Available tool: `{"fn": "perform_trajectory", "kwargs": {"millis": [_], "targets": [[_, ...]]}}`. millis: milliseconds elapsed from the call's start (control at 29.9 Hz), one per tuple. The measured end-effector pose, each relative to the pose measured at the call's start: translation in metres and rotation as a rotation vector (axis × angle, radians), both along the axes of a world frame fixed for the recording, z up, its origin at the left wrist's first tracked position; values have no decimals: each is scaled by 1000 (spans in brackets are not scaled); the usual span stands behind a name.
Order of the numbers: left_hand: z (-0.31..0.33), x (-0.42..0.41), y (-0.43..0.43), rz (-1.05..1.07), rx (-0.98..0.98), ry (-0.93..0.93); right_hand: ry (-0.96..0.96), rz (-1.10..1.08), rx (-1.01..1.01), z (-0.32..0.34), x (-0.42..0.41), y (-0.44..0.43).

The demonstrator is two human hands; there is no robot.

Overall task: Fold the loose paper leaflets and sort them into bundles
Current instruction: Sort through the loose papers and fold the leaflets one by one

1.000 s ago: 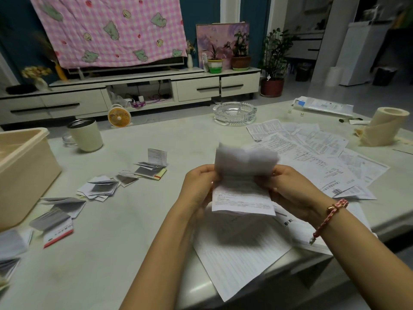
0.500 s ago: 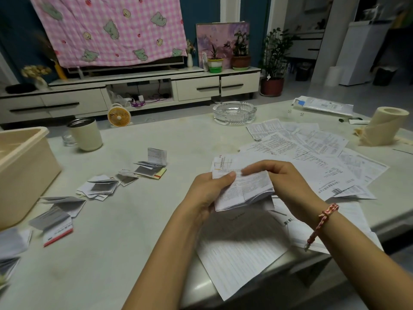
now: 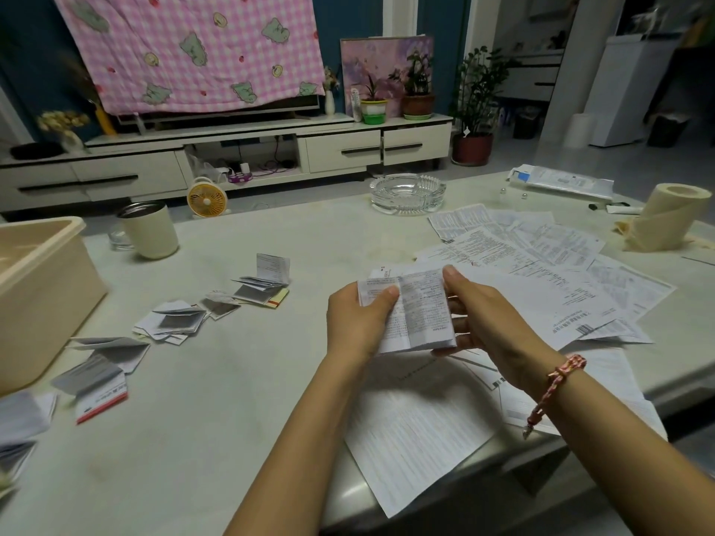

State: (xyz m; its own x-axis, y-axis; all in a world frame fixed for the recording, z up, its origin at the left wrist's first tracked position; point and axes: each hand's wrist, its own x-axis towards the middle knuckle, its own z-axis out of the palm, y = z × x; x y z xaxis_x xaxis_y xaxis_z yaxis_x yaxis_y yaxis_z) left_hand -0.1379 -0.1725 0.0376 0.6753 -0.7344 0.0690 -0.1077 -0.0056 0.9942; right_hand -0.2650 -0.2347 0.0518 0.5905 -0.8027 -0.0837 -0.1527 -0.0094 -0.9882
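Above the near edge of the pale table, held clear of its top: a printed leaflet, part-folded, with a crease running down its middle. Gripped from both sides. Left hand curled round the left edge, thumb laid across the printed face just beside the crease. Right hand cupping the right edge from behind, thumb tip at the top corner, a braided bracelet on that wrist. Neither hand spread flat; both pinching the same paper.

Step in hand, by the look of it: folding this one leaflet down, about midway, the packet not yet as small as the finished ones. Number of layers already doubled under the thumbs: hard to tell.

Further left on the table, well apart from the hands: small folded leaflets in loose bundles, more of them toward the beige tub, one with a red edge. To the right and under the forearms: unfolded sheets, fanned and overlapping, and one large sheet hanging over the table edge. Plenty left to fold.

Next, probably: close one half over the other along the crease, press it sharp with a thumb, then carry it left to a bundle of like kind — after a look at print and size, so as not to mix sorts.
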Motion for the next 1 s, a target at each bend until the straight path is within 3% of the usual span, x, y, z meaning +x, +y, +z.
{"fn": "perform_trajectory", "kwargs": {"millis": [167, 368, 435, 536, 636, 736, 870, 1004], "targets": [[-1, -13, -4, 2, -46, -46, -22, -33, -149, -11, 3, 2], [1, -15, -5, -92, -110, 512, -174, -109, -124, -12, 6, -3], [0, -15, -8, -51, -127, 456, -196, -120, -113, -13, 8, -5], [-6, -13, -11, 87, -106, 30, -124, -119, -161, -15, 11, -7], [-8, -15, -10, 97, -124, -152, -134, -181, -139, -16, 14, -9], [-10, -19, -12, 55, -96, -95, -138, -232, -153, -18, 15, -10], [-9, -17, -8, -17, -85, 147, -88, -248, -376, -24, 19, -8], [-8, -16, -11, 57, -129, 74, -148, -301, -418, -25, 25, -5]]}}
